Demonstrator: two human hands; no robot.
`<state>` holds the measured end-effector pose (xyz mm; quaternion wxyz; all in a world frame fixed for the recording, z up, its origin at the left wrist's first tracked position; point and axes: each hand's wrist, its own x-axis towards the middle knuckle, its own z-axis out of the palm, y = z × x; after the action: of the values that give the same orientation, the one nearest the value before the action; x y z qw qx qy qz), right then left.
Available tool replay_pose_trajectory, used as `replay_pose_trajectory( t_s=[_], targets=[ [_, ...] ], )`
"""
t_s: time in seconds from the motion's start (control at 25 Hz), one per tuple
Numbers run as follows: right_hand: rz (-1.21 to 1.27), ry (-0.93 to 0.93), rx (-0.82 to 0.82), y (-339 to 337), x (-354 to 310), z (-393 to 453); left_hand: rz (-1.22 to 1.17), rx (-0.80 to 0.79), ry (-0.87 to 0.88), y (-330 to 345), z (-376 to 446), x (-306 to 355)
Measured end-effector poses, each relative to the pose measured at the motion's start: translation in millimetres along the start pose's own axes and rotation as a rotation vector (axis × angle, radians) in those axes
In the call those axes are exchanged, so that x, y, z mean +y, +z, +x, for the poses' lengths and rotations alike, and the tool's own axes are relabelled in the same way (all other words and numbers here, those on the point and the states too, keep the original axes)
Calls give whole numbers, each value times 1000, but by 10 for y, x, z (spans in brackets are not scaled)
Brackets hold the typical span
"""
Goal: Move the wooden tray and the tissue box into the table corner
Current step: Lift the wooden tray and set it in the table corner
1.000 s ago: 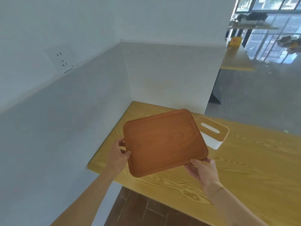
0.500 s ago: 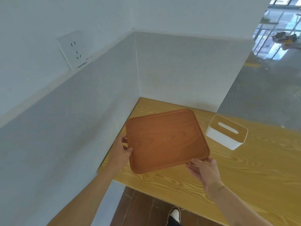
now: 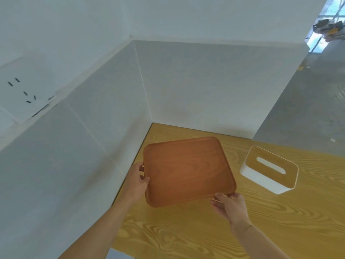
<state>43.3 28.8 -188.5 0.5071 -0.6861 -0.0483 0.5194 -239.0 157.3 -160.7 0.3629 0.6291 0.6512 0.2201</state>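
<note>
A reddish-brown wooden tray (image 3: 186, 169) with rounded corners is held low over the light wooden table (image 3: 205, 230), near the left wall. My left hand (image 3: 137, 181) grips its left edge. My right hand (image 3: 230, 206) grips its near right corner. To the right of the tray a white tissue box (image 3: 268, 173) with a wooden slotted lid stands on the table, apart from the tray. The table corner (image 3: 155, 127) lies just beyond the tray's far edge.
Grey wall panels (image 3: 186, 86) enclose the table on the left and at the back. A white wall socket (image 3: 22, 90) sits high on the left wall. Grey floor (image 3: 308, 109) stretches beyond the table's far right side.
The tray has moved forward and lower toward the corner, both hands still holding it. My view has come closer to the table. The tissue box has stayed in place.
</note>
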Motion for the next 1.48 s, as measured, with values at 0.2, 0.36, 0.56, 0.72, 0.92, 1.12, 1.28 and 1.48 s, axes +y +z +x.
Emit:
replay_pose_trajectory(
  t_s=[0.2,0.36,0.56,0.72,0.92,1.12,1.28,1.48],
  targets=[
    [-22,42,44,-71,-150,391,101,-89,36,307,533,231],
    [22,78,113,-56,-217,642,153,-140,56,546,932,357],
    [117,130,207,90,-201,977,239,-219,135,845,1607,400],
    [159,162,285,182,-145,1249,284,-294,175,1156,2073,341],
    [210,153,366,209,-77,1490,263,-317,197,1496,2384,239],
    [203,119,445,276,-32,1583,270,-327,217,1656,2527,170],
    [172,99,503,301,-56,1653,289,-329,208,1683,2557,153],
    [57,90,574,206,-68,1740,309,-334,261,1735,2536,162]
  ],
)
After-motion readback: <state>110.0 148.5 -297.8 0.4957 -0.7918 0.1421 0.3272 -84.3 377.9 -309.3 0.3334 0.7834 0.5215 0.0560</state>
